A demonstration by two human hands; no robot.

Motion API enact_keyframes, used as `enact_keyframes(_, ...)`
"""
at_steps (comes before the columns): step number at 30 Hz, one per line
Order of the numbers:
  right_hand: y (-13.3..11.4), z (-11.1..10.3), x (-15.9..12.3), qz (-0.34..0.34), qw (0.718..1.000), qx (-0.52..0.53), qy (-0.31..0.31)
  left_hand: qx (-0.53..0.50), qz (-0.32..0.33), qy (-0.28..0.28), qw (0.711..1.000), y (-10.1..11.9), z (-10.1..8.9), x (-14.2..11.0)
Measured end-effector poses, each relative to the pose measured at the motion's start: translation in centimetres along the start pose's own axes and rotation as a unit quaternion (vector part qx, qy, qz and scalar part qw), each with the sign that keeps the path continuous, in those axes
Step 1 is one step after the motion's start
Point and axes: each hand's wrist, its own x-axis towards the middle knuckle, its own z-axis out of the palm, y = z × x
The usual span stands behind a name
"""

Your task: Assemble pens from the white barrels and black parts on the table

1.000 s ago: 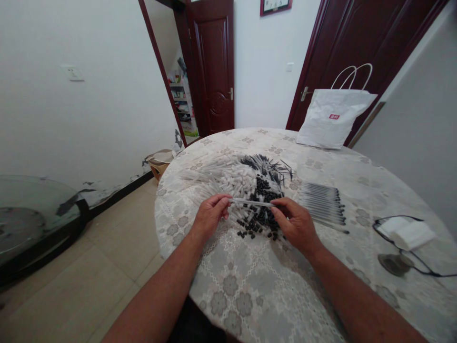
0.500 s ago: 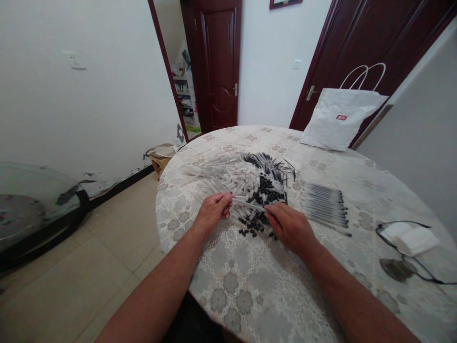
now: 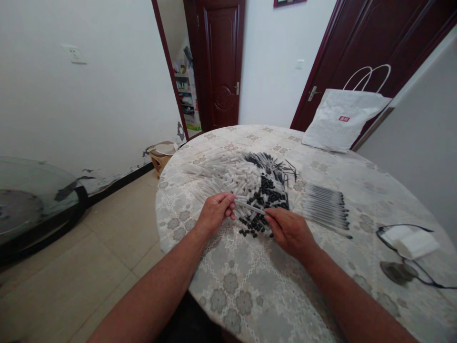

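Note:
My left hand [image 3: 216, 213] is closed around one end of a clear pen barrel [image 3: 252, 206] that slants down to the right. My right hand [image 3: 289, 228] pinches near the barrel's other end, over a scatter of small black caps [image 3: 266, 197]. Behind them lies a heap of white pen barrels [image 3: 232, 176] and a bunch of thin black refills [image 3: 271, 164]. A row of assembled pens [image 3: 326, 205] lies to the right of my right hand.
The round table [image 3: 250, 290] has a pale flowered cloth. A white paper bag [image 3: 344, 121] leans at the far edge. Black-framed glasses on a folded white cloth [image 3: 410, 240] sit at the right. A glass tabletop [image 3: 32, 200] leans on the floor to the left.
The barrel was level between both hands; now its right end has dropped and my right hand has moved down and left to the black caps. The camera has shifted slightly.

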Motion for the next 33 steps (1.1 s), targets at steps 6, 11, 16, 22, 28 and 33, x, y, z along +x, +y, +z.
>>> enact_keyframes(6,-0.4,-0.3,0.5,0.152,0.981,0.116,-0.039,0.042,0.017,0.004,0.999,0.3,-0.1,-0.1)
enact_keyframes(11,-0.6,-0.7,1.1,0.265,0.932,0.216,-0.124,0.159,0.039,0.004,0.987,0.7,-0.1,-0.3)
enact_keyframes(16,-1.2,-1.5,1.7,0.094,0.975,0.103,-0.172,0.24,0.046,-0.131,0.961,0.3,0.3,-0.6)
enact_keyframes(22,-0.3,-5.7,1.5,0.077,0.966,-0.037,-0.242,0.273,0.06,-0.147,0.949,0.5,0.2,-1.0)
enact_keyframes(28,4.8,-10.5,-2.3,0.265,0.905,-0.217,-0.252,0.242,0.073,-0.053,0.966,1.2,0.2,-0.8)
enact_keyframes(33,7.3,-10.0,-5.2,0.329,0.866,-0.284,-0.248,0.246,0.075,-0.011,0.966,1.5,0.2,-0.9)
